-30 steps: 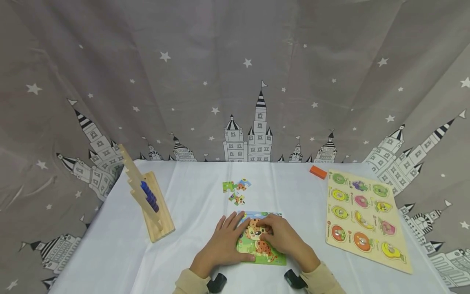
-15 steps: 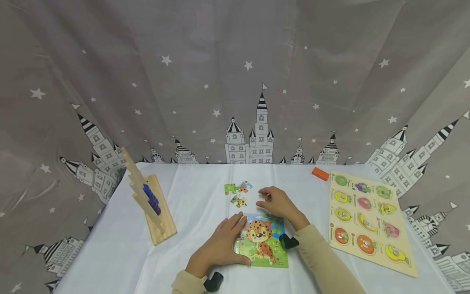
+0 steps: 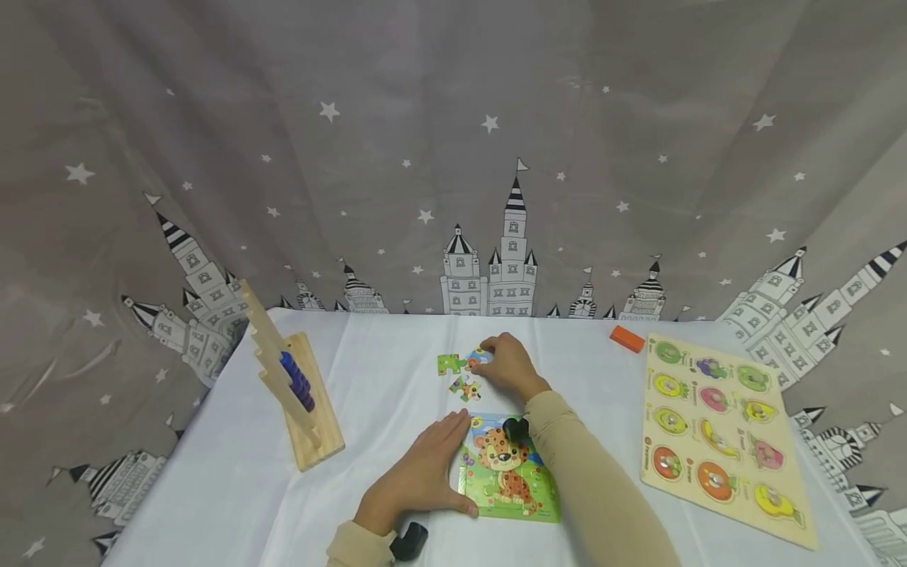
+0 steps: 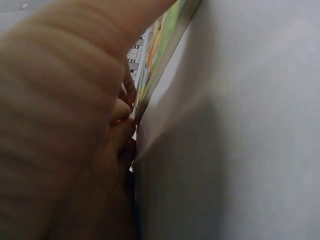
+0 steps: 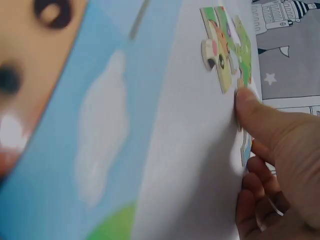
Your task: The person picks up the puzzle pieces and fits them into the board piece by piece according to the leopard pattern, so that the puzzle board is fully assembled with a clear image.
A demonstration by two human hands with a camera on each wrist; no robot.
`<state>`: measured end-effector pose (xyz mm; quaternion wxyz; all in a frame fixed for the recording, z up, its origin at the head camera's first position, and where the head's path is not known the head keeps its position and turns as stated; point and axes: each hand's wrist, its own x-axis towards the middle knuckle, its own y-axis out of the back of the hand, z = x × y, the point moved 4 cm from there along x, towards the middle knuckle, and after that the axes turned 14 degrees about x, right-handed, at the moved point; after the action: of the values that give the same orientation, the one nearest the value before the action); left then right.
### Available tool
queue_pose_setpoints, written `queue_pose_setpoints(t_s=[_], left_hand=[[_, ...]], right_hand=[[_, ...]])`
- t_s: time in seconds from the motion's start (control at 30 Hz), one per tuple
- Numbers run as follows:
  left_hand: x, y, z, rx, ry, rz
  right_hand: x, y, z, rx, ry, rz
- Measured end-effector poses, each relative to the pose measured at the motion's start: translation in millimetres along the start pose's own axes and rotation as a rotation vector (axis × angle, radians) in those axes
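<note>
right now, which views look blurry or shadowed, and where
Head view: soft, fairly even light, the leopard puzzle readable; left wrist view: the left hand close and soft, a dark shadow across the white cloth; right wrist view: the leopard puzzle blurred nearest the lens, loose puzzle pieces sharper, a shadow on the white cloth beside the right hand.

White-clothed table [image 3: 212, 488] is carrying everything, with creases running through the cloth. Wooden bead stand [image 3: 319, 405] is standing near the left edge. Leopard puzzle [image 3: 506, 480] is lying about mid-width, toward the near edge. Between it and the far edge, green piece [image 3: 449, 364] and face piece [image 3: 465, 388] are lying loose; blue piece [image 3: 478, 357] is sitting beside them — partly covered, can't tell if flat. Orange block [image 3: 627, 339] is lying near the far edge, toward the far right corner — fruit board [image 3: 690, 437] is lying alongside the right edge.
</note>
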<state>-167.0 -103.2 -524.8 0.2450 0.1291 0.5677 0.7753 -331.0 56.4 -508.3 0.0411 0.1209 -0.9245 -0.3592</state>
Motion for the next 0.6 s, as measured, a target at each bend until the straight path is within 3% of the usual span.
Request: queue_pose_setpoints(t_s=[0.3, 0.4, 0.53, 0.6], left_hand=[[-1.2, 5.6, 0.7, 0.021, 0.003, 0.005], [-0.9, 5.2, 1.9, 0.017, 0.001, 0.001], [-0.3, 2.7, 1.8, 0.008, 0.001, -0.002], [0.4, 1.2, 2.0, 0.006, 0.003, -0.003]], right_hand=[[0.0, -1.7, -7.7, 0.096, -0.131, 0.033], [-0.2, -0.3, -5.5, 0.129, -0.139, 0.059], [0.0, 0.2, 3.2, 0.237, -0.122, 0.133], [-2.3, 2.6, 9.7, 0.318, -0.153, 0.168]])
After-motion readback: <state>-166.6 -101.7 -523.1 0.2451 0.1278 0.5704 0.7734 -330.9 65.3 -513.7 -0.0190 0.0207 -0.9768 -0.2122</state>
